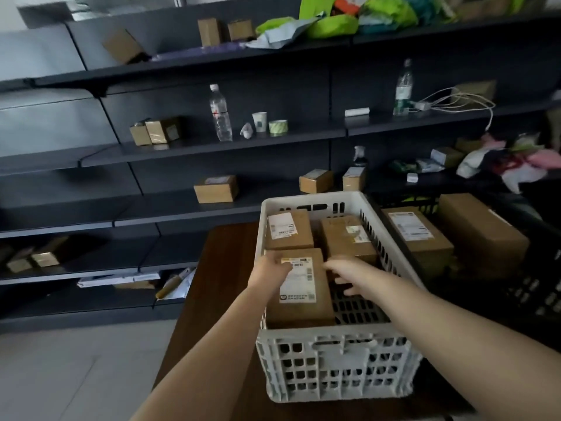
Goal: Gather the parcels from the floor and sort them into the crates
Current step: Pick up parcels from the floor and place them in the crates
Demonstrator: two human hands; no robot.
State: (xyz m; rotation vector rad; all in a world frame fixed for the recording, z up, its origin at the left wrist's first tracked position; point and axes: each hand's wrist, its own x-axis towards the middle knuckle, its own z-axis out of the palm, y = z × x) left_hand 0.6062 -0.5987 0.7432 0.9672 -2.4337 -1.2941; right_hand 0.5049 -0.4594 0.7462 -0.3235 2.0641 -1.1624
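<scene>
Step in hand: seating a parcel; the labelled brown cardboard parcel [299, 287] lies in the white slotted plastic crate [337, 360], near-left corner; left hand [271, 268] presses its far edge; right hand [346, 273] hovers beside, fingers loosely spread, empty; judged next: let go, fetch another parcel.

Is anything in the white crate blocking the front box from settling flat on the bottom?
Nothing visible does. The front box lies against the white crate's left wall, both hands on it: left hand, right hand. Two boxes sit behind; bare floor beside it.
</scene>
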